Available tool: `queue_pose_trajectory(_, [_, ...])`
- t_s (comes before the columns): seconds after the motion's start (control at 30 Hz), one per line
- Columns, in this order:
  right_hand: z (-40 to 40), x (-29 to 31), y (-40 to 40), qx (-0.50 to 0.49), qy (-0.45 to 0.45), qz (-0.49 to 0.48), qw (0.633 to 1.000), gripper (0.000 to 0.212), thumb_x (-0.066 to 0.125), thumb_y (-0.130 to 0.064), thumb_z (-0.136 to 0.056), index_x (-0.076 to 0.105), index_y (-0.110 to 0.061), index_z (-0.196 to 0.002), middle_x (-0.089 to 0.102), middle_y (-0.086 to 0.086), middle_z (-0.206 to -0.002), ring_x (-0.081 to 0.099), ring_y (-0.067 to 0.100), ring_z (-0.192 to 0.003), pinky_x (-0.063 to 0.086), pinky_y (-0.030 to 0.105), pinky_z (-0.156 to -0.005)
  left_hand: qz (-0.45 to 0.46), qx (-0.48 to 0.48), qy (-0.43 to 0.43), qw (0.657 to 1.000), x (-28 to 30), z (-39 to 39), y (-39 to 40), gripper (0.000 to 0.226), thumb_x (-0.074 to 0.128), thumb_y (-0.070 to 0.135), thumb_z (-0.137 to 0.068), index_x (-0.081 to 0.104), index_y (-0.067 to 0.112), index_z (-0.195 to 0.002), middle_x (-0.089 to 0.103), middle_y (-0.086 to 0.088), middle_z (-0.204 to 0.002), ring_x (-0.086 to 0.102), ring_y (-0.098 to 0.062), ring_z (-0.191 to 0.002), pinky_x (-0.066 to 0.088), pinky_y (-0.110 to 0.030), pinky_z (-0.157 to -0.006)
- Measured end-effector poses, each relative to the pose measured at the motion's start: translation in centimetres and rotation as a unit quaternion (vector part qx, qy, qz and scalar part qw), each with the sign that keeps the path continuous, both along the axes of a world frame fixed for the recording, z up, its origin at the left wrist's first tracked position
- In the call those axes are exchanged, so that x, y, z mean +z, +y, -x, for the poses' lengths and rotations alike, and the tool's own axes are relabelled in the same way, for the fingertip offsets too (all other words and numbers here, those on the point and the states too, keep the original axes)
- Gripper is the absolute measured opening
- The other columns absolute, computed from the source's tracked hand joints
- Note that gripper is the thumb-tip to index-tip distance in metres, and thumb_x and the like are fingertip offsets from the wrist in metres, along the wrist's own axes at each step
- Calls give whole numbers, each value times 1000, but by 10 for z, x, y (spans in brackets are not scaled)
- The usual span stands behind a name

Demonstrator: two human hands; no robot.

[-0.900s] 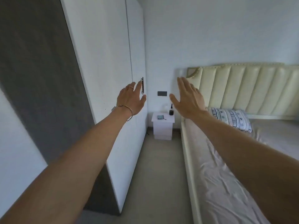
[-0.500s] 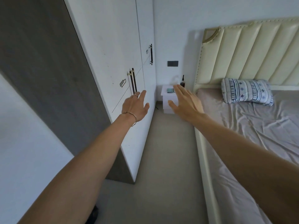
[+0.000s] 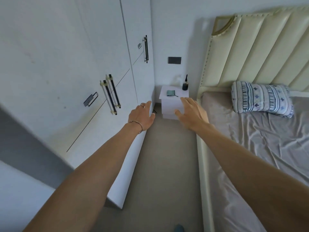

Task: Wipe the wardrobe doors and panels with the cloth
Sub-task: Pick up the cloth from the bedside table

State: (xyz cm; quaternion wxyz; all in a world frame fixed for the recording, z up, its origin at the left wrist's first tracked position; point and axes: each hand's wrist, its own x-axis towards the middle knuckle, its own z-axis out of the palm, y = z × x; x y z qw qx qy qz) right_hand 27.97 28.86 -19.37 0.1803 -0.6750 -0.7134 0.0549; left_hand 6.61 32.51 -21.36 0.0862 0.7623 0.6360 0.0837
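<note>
A tall white wardrobe (image 3: 70, 61) with black bar handles (image 3: 112, 94) fills the left side. A small folded teal cloth (image 3: 170, 93) lies on top of the white bedside table (image 3: 173, 104) at the far end of the aisle. My left hand (image 3: 141, 116), with a bracelet and a ring, is stretched forward beside the wardrobe's lower front, fingers apart, holding nothing. My right hand (image 3: 192, 113) reaches forward with spread fingers in front of the bedside table, just short of the cloth, and holds nothing.
A bed (image 3: 260, 148) with a grey sheet, a cream padded headboard (image 3: 260, 47) and a patterned pillow (image 3: 261, 99) lines the right side. A narrow strip of grey floor (image 3: 167, 161) runs between bed and wardrobe. A dark bottle (image 3: 185, 84) stands on the bedside table.
The view has tilted down and moved forward along the aisle. Both hands have dropped lower and come closer to the bedside table; the cloth now shows larger.
</note>
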Motion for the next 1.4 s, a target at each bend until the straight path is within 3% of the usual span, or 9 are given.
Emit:
queue_pose_trajectory(0.3, [-75, -1, 210, -6, -10, 58, 998, 65, 48, -44, -105, 27, -16, -160, 29, 1, -165, 37, 25, -147, 41, 46, -109, 22, 19, -61, 998, 1, -68, 205, 58, 48, 33, -108, 30, 15, -159, 42, -12, -157, 44, -34, -141, 45, -47, -107])
queue_pose_trajectory(0.53, [-97, -33, 373, 13, -13, 77, 997, 65, 48, -42, -104, 24, -16, -159, 31, -3, -162, 40, 25, -142, 46, 45, -100, 64, 9, -121, 991, -45, -87, 373, 66, 52, 28, -106, 23, 22, -165, 33, -5, -167, 34, -27, -152, 39, -44, -117])
queue_pose_trajectory(0.67, [-111, -52, 473, 0, -13, 91, 996, 66, 49, -40, -105, 21, -16, -159, 30, -1, -162, 41, 26, -141, 46, 45, -99, 88, 11, -162, 983, -67, -104, 481, 58, 51, 22, -106, 32, 17, -160, 40, -10, -161, 41, -31, -145, 40, -41, -112])
queue_pose_trajectory(0.8, [-129, -58, 580, -2, 2, 118, 993, 63, 49, -38, -105, 23, -16, -158, 32, 0, -161, 42, 27, -140, 46, 46, -100, 134, 22, -169, 976, -81, -127, 598, 66, 52, 24, -105, 22, 20, -164, 33, -10, -167, 40, -33, -147, 38, -43, -115])
queue_pose_trajectory(0.93, [-152, -79, 674, 4, 4, 143, 990, 67, 48, -38, -105, 19, -17, -162, 27, -1, -166, 36, 25, -147, 43, 47, -106, 174, 35, -175, 968, -102, -158, 690, 65, 53, 26, -102, 29, 24, -162, 46, -10, -158, 50, -35, -137, 47, -48, -111])
queue_pose_trajectory(1.13, [-199, -164, 826, 24, -2, 194, 981, 65, 47, -39, -106, 21, -17, -161, 26, 1, -166, 34, 27, -148, 41, 48, -110, 238, 77, -165, 954, -188, -195, 806, 58, 55, 25, -102, 37, 21, -157, 51, -10, -153, 50, -32, -136, 46, -43, -110])
queue_pose_trajectory(1.4, [-232, -349, 1023, 56, 21, 271, 961, 60, 41, -37, -108, 21, -19, -162, 31, 7, -163, 41, 31, -143, 40, 45, -108, 306, 183, -168, 919, -367, -239, 971, 57, 55, 22, -103, 36, 17, -156, 52, -13, -150, 53, -33, -134, 44, -43, -112])
